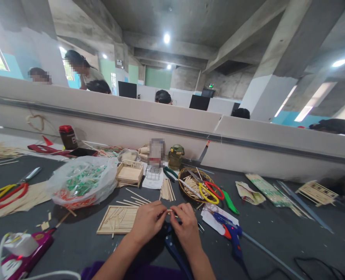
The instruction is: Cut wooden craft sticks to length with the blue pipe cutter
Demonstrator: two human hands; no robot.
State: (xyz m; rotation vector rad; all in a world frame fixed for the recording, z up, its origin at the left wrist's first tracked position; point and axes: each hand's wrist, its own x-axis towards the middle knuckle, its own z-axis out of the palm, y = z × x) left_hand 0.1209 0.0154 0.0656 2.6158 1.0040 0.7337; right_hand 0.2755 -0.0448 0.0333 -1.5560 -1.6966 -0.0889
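My left hand and my right hand meet at the front middle of the desk, both closed in a pinch. Between their fingertips is a small piece of thin wooden stick, mostly hidden by the fingers. Under my wrists lies a tool with dark blue handles; its working end is covered. Left of my left hand, a flat panel of wooden sticks has loose sticks on it. Several more sticks lie just beyond my fingers.
A basket of sticks and scissors stands beyond my right hand. A blue glue gun lies to the right. At left are a plastic bag, a wooden tray-like piece and a purple power strip. People sit beyond the partition.
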